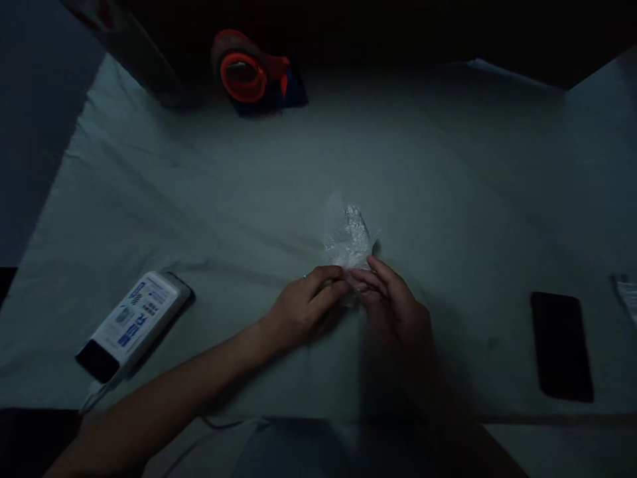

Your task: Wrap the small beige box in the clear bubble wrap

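A small piece of clear, bubbly plastic wrap lies crumpled on the pale cloth, near the middle of the head view. Its near edge is pinched between the bent fingers of my left hand. From the other side, my right hand grips the same edge, fingers curled in close to the left ones. The two hands' fingertips almost meet. Whether anything lies inside the wrap cannot be made out in the dim light.
An orange and blue tape dispenser stands at the back left. A white power bank with a cable lies at the left, a dark phone at the right. The pale cloth has wrinkles. A dark box-like shape borders the back.
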Tool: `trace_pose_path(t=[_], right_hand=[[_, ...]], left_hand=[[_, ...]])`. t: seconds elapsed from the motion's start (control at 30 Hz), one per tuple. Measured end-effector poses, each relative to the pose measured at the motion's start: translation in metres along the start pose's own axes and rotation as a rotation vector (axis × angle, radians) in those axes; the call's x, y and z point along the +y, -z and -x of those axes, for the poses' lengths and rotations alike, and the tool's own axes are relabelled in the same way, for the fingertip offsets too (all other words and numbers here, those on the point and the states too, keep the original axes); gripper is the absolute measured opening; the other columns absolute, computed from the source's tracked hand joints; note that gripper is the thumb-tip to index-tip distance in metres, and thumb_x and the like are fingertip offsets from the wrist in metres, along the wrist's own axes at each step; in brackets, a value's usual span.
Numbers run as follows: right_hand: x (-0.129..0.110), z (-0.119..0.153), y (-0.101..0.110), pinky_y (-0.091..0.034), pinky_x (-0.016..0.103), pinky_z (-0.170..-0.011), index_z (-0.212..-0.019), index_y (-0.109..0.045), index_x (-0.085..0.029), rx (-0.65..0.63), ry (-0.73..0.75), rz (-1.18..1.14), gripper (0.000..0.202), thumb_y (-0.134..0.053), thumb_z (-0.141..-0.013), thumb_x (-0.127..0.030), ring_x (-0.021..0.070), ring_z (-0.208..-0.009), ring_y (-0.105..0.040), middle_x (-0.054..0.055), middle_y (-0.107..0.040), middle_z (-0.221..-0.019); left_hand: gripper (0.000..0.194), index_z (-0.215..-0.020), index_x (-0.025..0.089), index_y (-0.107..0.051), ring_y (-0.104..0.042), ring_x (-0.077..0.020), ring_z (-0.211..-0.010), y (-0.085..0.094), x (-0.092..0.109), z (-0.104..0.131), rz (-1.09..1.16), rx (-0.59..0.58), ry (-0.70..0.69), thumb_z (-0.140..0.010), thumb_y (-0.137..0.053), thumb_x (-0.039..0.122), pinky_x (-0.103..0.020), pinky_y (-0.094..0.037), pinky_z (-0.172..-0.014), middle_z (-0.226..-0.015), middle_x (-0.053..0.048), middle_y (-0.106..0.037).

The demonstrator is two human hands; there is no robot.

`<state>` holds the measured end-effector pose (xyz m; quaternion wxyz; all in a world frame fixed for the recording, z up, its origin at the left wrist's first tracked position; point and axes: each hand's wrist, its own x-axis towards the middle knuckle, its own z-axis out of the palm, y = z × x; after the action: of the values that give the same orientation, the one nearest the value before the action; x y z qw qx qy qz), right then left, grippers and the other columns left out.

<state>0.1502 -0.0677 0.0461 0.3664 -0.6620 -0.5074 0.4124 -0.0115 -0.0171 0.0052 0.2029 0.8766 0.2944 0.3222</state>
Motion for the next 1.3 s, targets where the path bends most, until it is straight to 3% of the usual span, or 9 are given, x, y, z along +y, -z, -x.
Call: trace_pose_path(t=[0.23,0.4,0.53,0.63,0.77,0.9,1.03,1.13,1.3], right_hand=[[0.01,-0.03,0.009,-0.054,0.032,-0.072,-0.121,-0.045,-0.021,-0.098,-0.12,-0.342,0.043,-0.047,-0.078,-0.017,0.0149,-0.076,-0.066,0.005,-0.07,-0.1],[0.011,-0.046,0.019,-0.053,0.031,-0.067,-0.111,-0.05,-0.02,-0.192,-0.267,-0.482,0.04,-0.053,-0.071,-0.017,0.0134,-0.066,-0.065,0.003,-0.07,-0.088],[0.007,-0.046,0.025,-0.054,0.032,-0.071,-0.112,-0.052,-0.019,-0.281,-0.245,-0.429,0.038,-0.053,-0.074,-0.016,0.0149,-0.073,-0.067,0.005,-0.069,-0.091],[0.007,-0.048,0.034,-0.055,0.034,-0.069,-0.113,-0.054,-0.02,-0.261,-0.113,-0.262,0.033,-0.05,-0.08,-0.019,0.0154,-0.071,-0.067,0.006,-0.068,-0.094],[0.008,-0.069,0.052,-0.053,0.039,-0.081,-0.112,-0.061,-0.024,-0.05,0.368,0.277,0.033,-0.05,-0.082,-0.017,0.019,-0.089,-0.064,0.007,-0.061,-0.108],[0.012,-0.103,0.06,-0.047,0.048,-0.095,-0.123,-0.057,-0.025,-0.171,0.68,0.588,0.045,-0.047,-0.081,-0.012,0.0284,-0.126,-0.044,0.01,-0.042,-0.138],[0.01,-0.126,0.056,-0.042,0.055,-0.1,-0.109,-0.063,-0.025,-0.282,0.773,0.713,0.029,-0.05,-0.084,-0.016,0.0318,-0.136,-0.03,0.004,-0.031,-0.149],[0.004,-0.133,0.053,-0.038,0.057,-0.104,-0.097,-0.065,-0.022,-0.307,0.806,0.735,0.017,-0.051,-0.087,-0.022,0.032,-0.137,-0.029,0.004,-0.035,-0.147],[-0.003,-0.139,0.042,-0.036,0.055,-0.107,-0.097,-0.064,-0.019,-0.315,0.778,0.73,0.017,-0.049,-0.089,-0.021,0.0313,-0.139,-0.027,0.006,-0.04,-0.145]], left_hand=[[0.025,-0.107,0.018,-0.059,-0.067,-0.0128,-0.075,0.005,0.007,-0.017,0.111,-0.123,0.227,-0.095,-0.042,0.033,-0.021,-0.055,-0.063,-0.09,-0.003,-0.069],[0.018,-0.101,0.021,-0.061,-0.066,-0.0139,-0.081,0.003,0.003,-0.016,-0.049,-0.157,0.029,-0.095,-0.044,0.026,-0.023,-0.056,-0.064,-0.089,-0.003,-0.068],[0.014,-0.096,0.015,-0.06,-0.062,-0.018,-0.097,0.001,-0.003,-0.013,-0.16,-0.051,-0.2,-0.092,-0.047,0.016,-0.027,-0.056,-0.079,-0.096,-0.006,-0.066],[0.013,-0.093,0.01,-0.059,-0.06,-0.0195,-0.099,0.001,-0.005,-0.012,-0.193,-0.063,-0.246,-0.091,-0.047,0.011,-0.028,-0.055,-0.082,-0.095,-0.009,-0.065],[0.011,-0.093,0.009,-0.06,-0.058,-0.0212,-0.102,0.001,-0.005,-0.013,-0.13,-0.094,-0.213,-0.088,-0.05,0.011,-0.032,-0.054,-0.087,-0.095,-0.01,-0.066],[0.007,-0.087,0.015,-0.06,-0.049,-0.0268,-0.121,0.002,-0.007,-0.016,-0.043,-0.153,-0.092,-0.084,-0.055,0.011,-0.048,-0.042,-0.104,-0.093,-0.007,-0.064],[0.011,-0.088,0.015,-0.059,-0.048,-0.0259,-0.124,0.004,-0.009,-0.017,0.075,-0.198,-0.054,-0.082,-0.053,0.008,-0.049,-0.042,-0.106,-0.096,-0.008,-0.06],[0.012,-0.085,0.015,-0.057,-0.054,-0.0216,-0.113,0.002,-0.011,-0.017,0.125,-0.183,-0.049,-0.08,-0.051,0.006,-0.046,-0.045,-0.105,-0.093,-0.007,-0.057],[0.014,-0.083,0.016,-0.055,-0.056,-0.0175,-0.102,-0.001,-0.01,-0.018,0.165,-0.188,-0.026,-0.079,-0.047,0.005,-0.047,-0.045,-0.106,-0.093,-0.006,-0.054]])
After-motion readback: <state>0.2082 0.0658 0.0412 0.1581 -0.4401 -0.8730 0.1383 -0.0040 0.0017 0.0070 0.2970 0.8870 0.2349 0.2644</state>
